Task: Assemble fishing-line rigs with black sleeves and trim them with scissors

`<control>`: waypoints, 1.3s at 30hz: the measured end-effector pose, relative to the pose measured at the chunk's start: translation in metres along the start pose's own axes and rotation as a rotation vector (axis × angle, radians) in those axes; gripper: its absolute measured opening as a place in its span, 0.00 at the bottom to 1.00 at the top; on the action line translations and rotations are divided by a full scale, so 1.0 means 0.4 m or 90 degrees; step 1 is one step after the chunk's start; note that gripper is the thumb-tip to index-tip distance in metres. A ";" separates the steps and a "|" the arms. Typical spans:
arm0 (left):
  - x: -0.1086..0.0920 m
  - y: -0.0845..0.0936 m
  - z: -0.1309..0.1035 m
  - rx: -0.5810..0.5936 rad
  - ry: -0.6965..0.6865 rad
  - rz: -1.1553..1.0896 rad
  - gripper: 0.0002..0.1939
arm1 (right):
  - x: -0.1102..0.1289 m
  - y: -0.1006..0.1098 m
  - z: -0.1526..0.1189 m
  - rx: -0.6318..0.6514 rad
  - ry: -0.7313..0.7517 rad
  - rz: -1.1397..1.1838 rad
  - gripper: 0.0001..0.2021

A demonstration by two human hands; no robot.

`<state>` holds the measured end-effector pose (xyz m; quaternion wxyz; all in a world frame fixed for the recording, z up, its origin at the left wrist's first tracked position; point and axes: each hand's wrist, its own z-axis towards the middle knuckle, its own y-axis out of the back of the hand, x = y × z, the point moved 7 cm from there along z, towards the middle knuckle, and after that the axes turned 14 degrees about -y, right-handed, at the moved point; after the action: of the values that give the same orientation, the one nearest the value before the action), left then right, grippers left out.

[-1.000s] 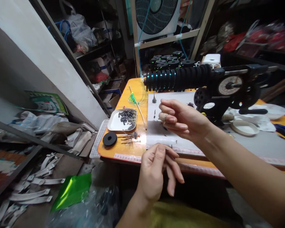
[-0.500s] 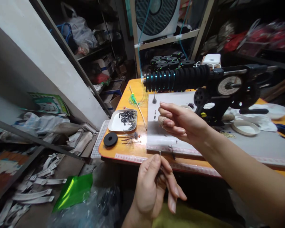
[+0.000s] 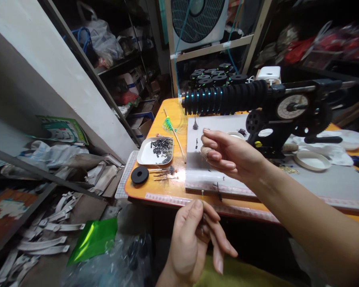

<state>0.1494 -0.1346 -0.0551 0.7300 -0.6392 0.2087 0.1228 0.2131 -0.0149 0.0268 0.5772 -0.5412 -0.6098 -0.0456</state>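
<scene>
My left hand [image 3: 193, 239] is below the table's front edge, thumb and index finger pinching a small thin stick-like piece [image 3: 202, 193] with a pale tip pointing up. Its other fingers are loosely bent. Above and to the right, my right hand [image 3: 223, 150] hangs over the grey board [image 3: 197, 177], fingers curled together, one wrapped in tan tape [image 3: 206, 152]. Whatever it pinches, if anything, is too fine to see. Small dark bits [image 3: 196, 142] lie on the board beyond it, by a grey tassel-like weight [image 3: 195, 124].
A black hand-cranked winder [image 3: 290, 107] with a row of spools [image 3: 224, 97] stands behind my hands. To the left are a white tray [image 3: 142, 157] of small black tubes, a black spool [image 3: 139, 175] and a thin stick [image 3: 179, 145] with green threads. A shallow dish [image 3: 312, 160] sits right.
The pale tip of the stick-like piece shows further above my left fingertips. Both hands hold nearly the same pose, and the view has shifted slightly.
</scene>
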 end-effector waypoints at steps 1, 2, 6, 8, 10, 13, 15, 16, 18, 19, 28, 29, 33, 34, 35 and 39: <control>0.000 0.001 -0.002 -0.003 -0.003 -0.003 0.27 | 0.000 0.000 0.000 0.001 0.002 -0.001 0.20; 0.001 0.001 -0.004 -0.005 -0.006 -0.006 0.27 | 0.000 -0.001 -0.001 0.001 0.003 -0.002 0.20; 0.003 0.005 -0.012 -0.010 -0.016 0.010 0.24 | 0.002 -0.005 -0.002 0.002 0.007 -0.007 0.20; 0.001 0.010 -0.012 -0.020 -0.027 0.040 0.22 | 0.003 -0.005 -0.002 -0.001 0.009 -0.011 0.20; -0.007 0.018 -0.006 -0.031 -0.048 0.103 0.22 | 0.004 -0.004 -0.003 -0.004 0.013 -0.019 0.20; -0.040 0.026 0.013 -0.030 -0.117 0.328 0.21 | 0.009 -0.003 -0.008 -0.009 0.021 -0.045 0.19; -0.070 0.025 0.028 -0.030 -0.163 0.534 0.17 | 0.018 -0.006 -0.016 -0.014 0.030 -0.075 0.17; -0.083 0.022 0.035 -0.029 -0.178 0.625 0.15 | 0.023 -0.009 -0.021 -0.018 0.034 -0.092 0.16; -0.103 0.013 0.051 -0.010 -0.187 0.760 0.23 | 0.036 -0.017 -0.033 -0.027 0.042 -0.129 0.13; -0.109 0.005 0.061 0.013 -0.186 0.809 0.29 | 0.042 -0.023 -0.039 -0.031 0.045 -0.159 0.12; -0.193 -0.101 0.184 0.092 -0.486 1.030 0.15 | 0.066 -0.060 -0.057 -0.005 0.047 -0.412 0.14; -0.198 -0.106 0.195 0.083 -0.519 0.996 0.14 | 0.068 -0.061 -0.056 -0.004 0.045 -0.406 0.15; -0.204 -0.126 0.212 0.098 -0.615 0.922 0.07 | 0.072 -0.062 -0.054 -0.001 0.046 -0.338 0.13; -0.202 -0.131 0.208 0.109 -0.626 0.924 0.06 | 0.072 -0.060 -0.053 -0.003 0.047 -0.311 0.12; -0.200 -0.135 0.203 0.120 -0.627 0.927 0.06 | 0.070 -0.056 -0.052 -0.003 0.046 -0.278 0.11; -0.185 -0.130 0.180 0.125 -0.524 0.867 0.11 | 0.047 -0.041 -0.036 0.023 0.009 -0.166 0.13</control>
<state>0.1178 -0.0654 0.0319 0.5661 -0.2076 0.2766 0.7483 0.2154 -0.0200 0.0549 0.5804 -0.4465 -0.6716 -0.1131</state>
